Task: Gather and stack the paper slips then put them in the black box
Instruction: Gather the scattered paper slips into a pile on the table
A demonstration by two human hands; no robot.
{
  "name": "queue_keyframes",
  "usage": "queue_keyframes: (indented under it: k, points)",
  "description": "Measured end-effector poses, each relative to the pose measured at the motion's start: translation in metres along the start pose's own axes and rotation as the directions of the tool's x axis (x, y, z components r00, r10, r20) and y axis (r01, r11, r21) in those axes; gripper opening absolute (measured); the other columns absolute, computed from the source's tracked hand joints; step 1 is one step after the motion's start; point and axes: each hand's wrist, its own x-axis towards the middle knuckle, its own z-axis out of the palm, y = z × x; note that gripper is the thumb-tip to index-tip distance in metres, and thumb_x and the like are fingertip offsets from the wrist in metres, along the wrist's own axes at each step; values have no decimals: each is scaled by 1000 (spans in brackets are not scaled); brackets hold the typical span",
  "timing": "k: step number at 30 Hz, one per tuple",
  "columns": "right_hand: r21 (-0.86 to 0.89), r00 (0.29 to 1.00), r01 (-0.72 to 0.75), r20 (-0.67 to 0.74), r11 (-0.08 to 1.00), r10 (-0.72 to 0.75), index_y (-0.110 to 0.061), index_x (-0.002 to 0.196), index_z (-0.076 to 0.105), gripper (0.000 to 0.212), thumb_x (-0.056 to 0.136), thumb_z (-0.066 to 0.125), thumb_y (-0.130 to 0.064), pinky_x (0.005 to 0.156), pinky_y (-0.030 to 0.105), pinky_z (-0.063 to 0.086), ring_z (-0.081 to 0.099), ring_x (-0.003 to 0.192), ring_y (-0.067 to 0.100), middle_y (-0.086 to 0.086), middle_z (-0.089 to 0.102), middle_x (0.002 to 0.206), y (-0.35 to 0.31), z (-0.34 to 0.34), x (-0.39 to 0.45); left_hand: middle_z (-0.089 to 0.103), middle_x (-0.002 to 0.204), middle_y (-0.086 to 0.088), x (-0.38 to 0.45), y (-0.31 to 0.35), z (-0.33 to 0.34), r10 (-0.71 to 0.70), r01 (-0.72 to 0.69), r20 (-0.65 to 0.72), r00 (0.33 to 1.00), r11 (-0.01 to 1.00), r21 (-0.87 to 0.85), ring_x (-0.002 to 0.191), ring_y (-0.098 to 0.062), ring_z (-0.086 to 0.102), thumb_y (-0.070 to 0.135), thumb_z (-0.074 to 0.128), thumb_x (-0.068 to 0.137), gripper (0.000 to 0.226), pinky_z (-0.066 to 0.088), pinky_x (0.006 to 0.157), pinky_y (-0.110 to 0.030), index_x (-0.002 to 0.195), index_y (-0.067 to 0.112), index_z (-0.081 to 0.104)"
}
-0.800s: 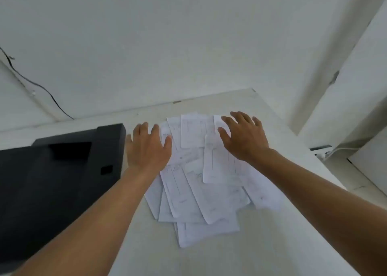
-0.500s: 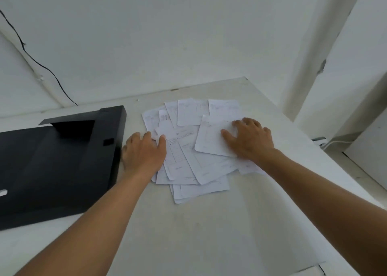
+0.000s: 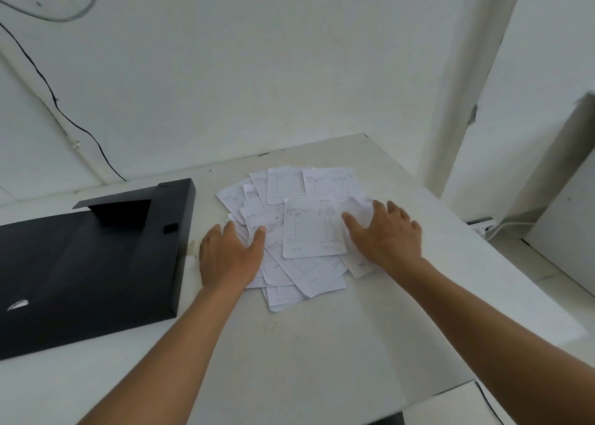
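Several white printed paper slips lie in a loose overlapping pile on the white table. My left hand rests flat on the pile's left edge, fingers apart. On the pile's right side my right hand presses down with spread fingers, a slip curling up under them. Neither hand holds a slip. The black box lies open to the left of the pile, its flap raised at the back.
A white wall stands right behind the table, with a black cable running down it at the left. The table's right edge drops to the floor, where a white power strip and a white panel sit.
Both hands have slid toward me across the slips, pushing the pile closer together. The view has tilted, so more of the table's near part shows.
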Motion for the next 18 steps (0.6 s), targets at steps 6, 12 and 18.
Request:
queue_keyframes:
  k: [6,12,18]
  points:
    - [45,978,207,17,977,-208,-17,147,46,74,93,39,-68,118,47,27,37,144,28,6,45,153,-21,17,-14,32,161,-6,-11,29,11,97,-96,2,995,993,-72,148,-25,28,62,52,91,79,32,116,-43,154,16,37]
    - [-107,996,31,-77,994,-40,-16,129,62,71,91,38,-71,106,50,31,43,133,29,6,52,144,4,0,-13,60,130,-8,-14,7,7,95,-81,-92,991,986,145,123,-30,51,67,50,88,64,43,102,-45,121,13,63]
    - [-50,974,222,-34,974,-223,-16,125,60,58,96,39,-61,102,44,34,49,122,28,5,57,132,-12,10,-21,57,139,-7,-24,21,15,114,-108,-88,990,992,73,128,-28,48,72,45,88,76,42,106,-44,135,13,56]
